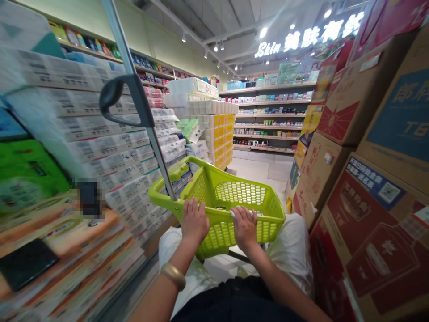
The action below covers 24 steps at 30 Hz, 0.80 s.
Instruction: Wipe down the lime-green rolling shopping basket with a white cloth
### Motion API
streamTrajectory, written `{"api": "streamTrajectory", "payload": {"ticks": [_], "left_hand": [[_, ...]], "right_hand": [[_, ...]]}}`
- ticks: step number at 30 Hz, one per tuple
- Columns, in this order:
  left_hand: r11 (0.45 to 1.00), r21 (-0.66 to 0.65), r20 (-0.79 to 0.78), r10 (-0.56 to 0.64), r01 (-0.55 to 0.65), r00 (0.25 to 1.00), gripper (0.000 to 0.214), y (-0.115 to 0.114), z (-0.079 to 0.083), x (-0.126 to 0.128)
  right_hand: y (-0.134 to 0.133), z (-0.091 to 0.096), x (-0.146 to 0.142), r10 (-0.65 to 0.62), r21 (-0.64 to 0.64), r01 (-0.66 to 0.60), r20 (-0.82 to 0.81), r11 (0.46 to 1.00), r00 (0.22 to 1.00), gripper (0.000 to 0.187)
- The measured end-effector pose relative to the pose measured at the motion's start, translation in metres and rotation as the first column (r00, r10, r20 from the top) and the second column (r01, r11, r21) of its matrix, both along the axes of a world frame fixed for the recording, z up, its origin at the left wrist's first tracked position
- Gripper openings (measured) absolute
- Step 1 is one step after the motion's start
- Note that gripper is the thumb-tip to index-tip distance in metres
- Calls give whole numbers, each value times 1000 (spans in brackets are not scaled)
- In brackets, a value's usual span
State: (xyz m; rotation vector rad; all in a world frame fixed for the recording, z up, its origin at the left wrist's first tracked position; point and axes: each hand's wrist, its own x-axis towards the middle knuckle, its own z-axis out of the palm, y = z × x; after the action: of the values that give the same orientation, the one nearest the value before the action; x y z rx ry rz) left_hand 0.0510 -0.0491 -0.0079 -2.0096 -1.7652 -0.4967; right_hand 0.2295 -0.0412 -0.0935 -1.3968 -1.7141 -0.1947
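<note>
A lime-green plastic shopping basket (pixel 241 192) with slotted walls stands in front of me, between my knees. Its metal pull rod (pixel 160 156) rises to the left and carries a dark grey handle (pixel 125 100). My left hand (pixel 195 220) is closed over the basket's near rim, close to the foot of the rod. Farther right along the same rim, my right hand (pixel 245 224) presses a small white cloth-like piece (pixel 233 213) under its fingers. Most of that piece is hidden by the hand.
Stacked packs of tissue paper (pixel 114 152) line the left side. A dark flat object (pixel 28 264) lies on orange packs there. Cardboard cartons (pixel 378 214) are piled close on the right. Beyond the basket, tiled floor (pixel 258 167) leads to stocked shelves (pixel 268 114).
</note>
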Motion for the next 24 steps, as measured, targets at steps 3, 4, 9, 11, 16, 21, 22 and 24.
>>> {"api": "streamTrajectory", "payload": {"ticks": [3, 4, 9, 11, 16, 21, 22, 24], "left_hand": [[1000, -5, 27, 5, -5, 1000, 45, -2, 1, 4], [1000, -4, 36, 2, -2, 999, 46, -2, 0, 6], [999, -12, 62, -42, 43, 997, 58, -5, -10, 7], [998, -28, 45, -62, 64, 997, 60, -5, -12, 4], [995, -32, 22, -95, 96, 995, 63, -4, -16, -2], [993, 2, 35, -121, 121, 992, 58, -2, -19, -3], [993, 4, 36, -121, 121, 992, 57, -2, -19, -2], [993, 1, 37, -115, 115, 993, 56, -2, -19, -1]], "right_hand": [[-6, -9, 16, -126, 11, 127, -45, 992, 991, 34], [-7, -8, 15, -133, 6, 134, -50, 991, 990, 35], [-6, 13, -26, 132, -45, -130, 56, 991, 990, 40], [-5, 19, -37, 198, -47, -194, 104, 980, 975, 42], [-6, 6, -12, 153, 31, -163, 209, 986, 966, 46], [-11, -18, 42, -29, 146, 4, 171, 989, 985, 43], [-12, -20, 47, -58, 153, 36, 147, 988, 987, 41], [-13, -20, 47, -117, 141, 105, 78, 985, 990, 39]]}}
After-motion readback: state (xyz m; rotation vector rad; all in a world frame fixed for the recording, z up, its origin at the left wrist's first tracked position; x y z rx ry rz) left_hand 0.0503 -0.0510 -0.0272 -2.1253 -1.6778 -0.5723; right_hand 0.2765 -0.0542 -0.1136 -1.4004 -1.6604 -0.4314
